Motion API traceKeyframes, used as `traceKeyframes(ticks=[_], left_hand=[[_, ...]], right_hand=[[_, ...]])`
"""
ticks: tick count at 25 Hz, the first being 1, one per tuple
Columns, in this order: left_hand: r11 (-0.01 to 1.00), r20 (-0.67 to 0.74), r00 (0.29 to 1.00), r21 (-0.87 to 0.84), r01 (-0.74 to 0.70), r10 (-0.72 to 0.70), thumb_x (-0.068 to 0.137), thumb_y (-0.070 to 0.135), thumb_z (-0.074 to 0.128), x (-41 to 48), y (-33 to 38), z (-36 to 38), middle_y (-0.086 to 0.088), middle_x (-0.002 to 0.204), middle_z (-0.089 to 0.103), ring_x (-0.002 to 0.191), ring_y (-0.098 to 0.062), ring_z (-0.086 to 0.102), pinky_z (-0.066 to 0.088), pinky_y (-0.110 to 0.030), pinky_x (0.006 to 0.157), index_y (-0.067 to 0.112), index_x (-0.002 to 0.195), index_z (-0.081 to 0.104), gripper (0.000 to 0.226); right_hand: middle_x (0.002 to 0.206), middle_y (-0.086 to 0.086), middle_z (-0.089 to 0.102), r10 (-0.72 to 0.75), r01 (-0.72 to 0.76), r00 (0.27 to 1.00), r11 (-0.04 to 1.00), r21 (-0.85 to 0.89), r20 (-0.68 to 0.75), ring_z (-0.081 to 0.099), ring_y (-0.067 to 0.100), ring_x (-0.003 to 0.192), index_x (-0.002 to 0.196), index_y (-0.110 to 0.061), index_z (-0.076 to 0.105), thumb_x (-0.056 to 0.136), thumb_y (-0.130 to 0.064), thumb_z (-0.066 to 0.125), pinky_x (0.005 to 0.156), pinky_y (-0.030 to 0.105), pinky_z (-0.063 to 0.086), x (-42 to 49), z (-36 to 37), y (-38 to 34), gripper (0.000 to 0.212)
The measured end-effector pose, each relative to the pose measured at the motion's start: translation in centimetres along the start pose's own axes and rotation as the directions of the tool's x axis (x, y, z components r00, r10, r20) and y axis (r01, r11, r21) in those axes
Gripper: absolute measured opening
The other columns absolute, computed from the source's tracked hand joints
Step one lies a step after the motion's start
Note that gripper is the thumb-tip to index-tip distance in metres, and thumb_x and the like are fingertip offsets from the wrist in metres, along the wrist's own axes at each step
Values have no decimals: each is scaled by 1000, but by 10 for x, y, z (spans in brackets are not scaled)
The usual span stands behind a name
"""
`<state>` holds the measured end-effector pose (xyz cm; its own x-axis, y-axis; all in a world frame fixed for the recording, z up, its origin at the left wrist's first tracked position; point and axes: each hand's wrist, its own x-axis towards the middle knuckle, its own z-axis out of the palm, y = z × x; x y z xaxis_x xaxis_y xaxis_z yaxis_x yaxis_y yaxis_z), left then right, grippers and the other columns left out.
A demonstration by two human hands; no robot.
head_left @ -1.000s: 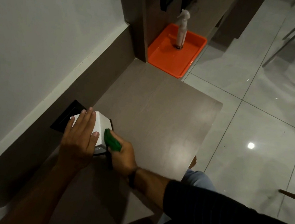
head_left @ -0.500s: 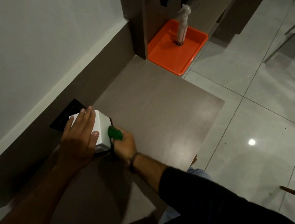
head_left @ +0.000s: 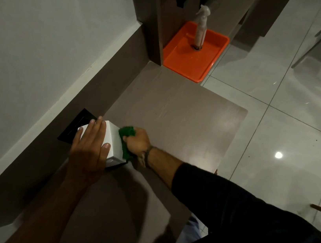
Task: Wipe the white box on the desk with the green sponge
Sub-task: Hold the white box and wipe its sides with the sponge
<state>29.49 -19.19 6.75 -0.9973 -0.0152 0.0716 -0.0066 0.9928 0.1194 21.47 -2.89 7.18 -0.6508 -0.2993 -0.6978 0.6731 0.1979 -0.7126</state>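
Observation:
The white box point(head_left: 112, 143) stands on the brown desk point(head_left: 178, 119) near the wall. My left hand point(head_left: 89, 148) lies flat on top of the box, fingers spread, covering most of the top face. My right hand point(head_left: 137, 144) grips the green sponge point(head_left: 126, 137) and presses it against the box's right side. The sponge shows above and below my fingers. The lower part of the box is partly hidden by both hands.
A black socket plate point(head_left: 74, 125) sits on the ledge behind the box. On the floor beyond the desk's far end an orange tray point(head_left: 184, 63) holds a spray bottle point(head_left: 201, 28). Chair legs point(head_left: 320, 36) stand on the tiled floor at right.
My right hand has slid the sponge along the box's right side, away from me toward its far corner. The left hand has stayed on top of the box.

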Motion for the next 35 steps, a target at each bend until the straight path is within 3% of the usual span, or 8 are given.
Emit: traceKeyframes(ticks=[3, 7, 13, 18, 23, 27, 30, 35], left_hand=[[1000, 13, 1000, -2, -6, 6, 105, 39, 21, 2, -1, -2, -19, 168, 38, 153, -38, 40, 34, -57, 122, 4, 159, 37, 66], [1000, 23, 999, -14, -22, 22, 105, 38, 23, 2, -3, -3, -20, 169, 35, 155, -37, 36, 34, -58, 123, 5, 160, 34, 66], [1000, 17, 1000, -6, -19, 19, 106, 36, 25, -1, -1, -3, -20, 169, 36, 155, -38, 37, 33, -58, 124, 4, 161, 34, 64], [1000, 6, 1000, -12, -24, 24, 106, 36, 23, -2, -3, -1, -19, 169, 35, 156, -36, 35, 33, -58, 124, 4, 161, 34, 64], [1000, -29, 999, -8, -22, 21, 108, 36, 23, -3, -3, 2, -17, 169, 36, 156, -35, 36, 32, -56, 126, 5, 161, 34, 63], [1000, -34, 999, -8, -20, 20, 106, 35, 26, -2, -3, 2, -17, 168, 37, 156, -35, 36, 32, -57, 125, 5, 160, 36, 62], [999, -32, 999, -26, -30, 29, 105, 36, 27, -1, -5, 2, -17, 169, 36, 157, -34, 35, 32, -58, 125, 6, 161, 35, 63], [999, -65, 997, -16, -46, 44, 106, 34, 27, -1, -5, 5, -16, 169, 36, 156, -34, 35, 32, -57, 125, 6, 161, 34, 62]], right_hand=[[111, 13, 71, -131, 132, 991, 989, -63, 21, 67, 30, 101, 111, -11, 69, 94, -13, 58, 93, 48, 57, 12, 17, -36, 20], [127, 7, 67, -290, 293, 956, 955, -54, 48, 63, 24, 115, 126, -15, 64, 97, -8, 55, 102, 39, 51, -47, 15, 44, 31], [126, 9, 66, -146, 145, 989, 987, 72, 6, 60, 25, 112, 130, -13, 64, 97, -10, 57, 102, 42, 51, -3, 12, 21, 34], [150, -1, 49, -482, 484, 874, 874, -26, 64, 47, 18, 140, 148, -13, 47, 97, 1, 53, 118, 34, 37, -54, 16, 68, 53], [143, 8, 59, -278, 278, 961, 960, 26, 9, 58, 27, 128, 142, -19, 55, 97, -6, 56, 109, 49, 49, -8, 12, 32, 46], [152, 8, 50, -484, 483, 874, 875, 26, 56, 49, 21, 139, 148, -13, 47, 93, 2, 59, 118, 39, 38, -7, 18, 16, 58], [157, 4, 44, -469, 469, 880, 883, 24, 74, 40, 16, 146, 151, -15, 42, 96, 5, 51, 121, 38, 33, -52, 16, 77, 59], [138, 9, 62, -266, 267, 964, 961, 73, -27, 59, 20, 117, 137, -15, 58, 100, -8, 52, 108, 42, 49, -11, 12, 45, 38]])
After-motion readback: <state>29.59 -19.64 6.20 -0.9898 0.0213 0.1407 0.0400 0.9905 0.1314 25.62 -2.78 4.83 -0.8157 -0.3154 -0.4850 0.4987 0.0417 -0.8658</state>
